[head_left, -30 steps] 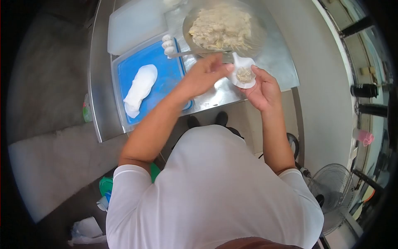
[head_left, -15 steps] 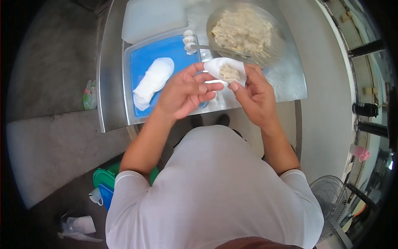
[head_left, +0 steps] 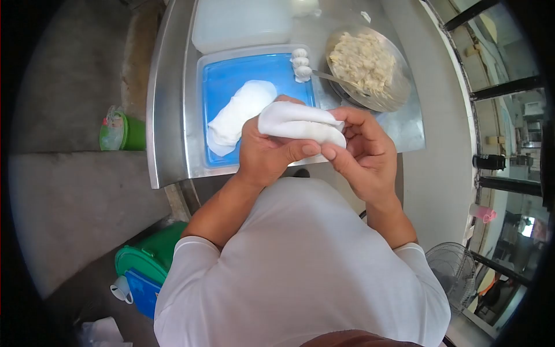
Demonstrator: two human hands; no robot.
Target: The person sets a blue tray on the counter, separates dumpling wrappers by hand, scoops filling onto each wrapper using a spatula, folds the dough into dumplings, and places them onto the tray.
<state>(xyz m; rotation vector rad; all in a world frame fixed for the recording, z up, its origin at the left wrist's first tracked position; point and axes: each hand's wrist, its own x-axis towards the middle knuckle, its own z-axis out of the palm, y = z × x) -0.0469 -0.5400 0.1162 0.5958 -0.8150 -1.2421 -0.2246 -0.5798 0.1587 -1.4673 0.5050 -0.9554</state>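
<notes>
Both hands hold one white dumpling wrapper (head_left: pixel 300 122), folded over lengthwise in front of my body. My left hand (head_left: pixel 263 156) supports its left end, with the thumb along the lower edge. At the right end, the fingers and thumb of my right hand (head_left: pixel 370 159) pinch the wrapper's edges. The fold mostly hides the filling inside. Behind my left hand, a stack of wrappers (head_left: pixel 243 113) lies on a blue tray (head_left: pixel 217 75). Several finished dumplings (head_left: pixel 300 63) stand in a row at the tray's upper right corner.
A metal bowl (head_left: pixel 399 103) of pale filling (head_left: pixel 363 63) stands at the back right, a utensil handle (head_left: pixel 329 76) sticking out towards the tray. Behind the tray is a translucent plastic container (head_left: pixel 240 26). A fan (head_left: pixel 451 272) is at lower right, a green bin (head_left: pixel 144 260) at lower left.
The wrapper was opened out with filling showing; now it is folded over. My left hand has moved from loosely spread fingers to gripping the wrapper. The view has shifted left.
</notes>
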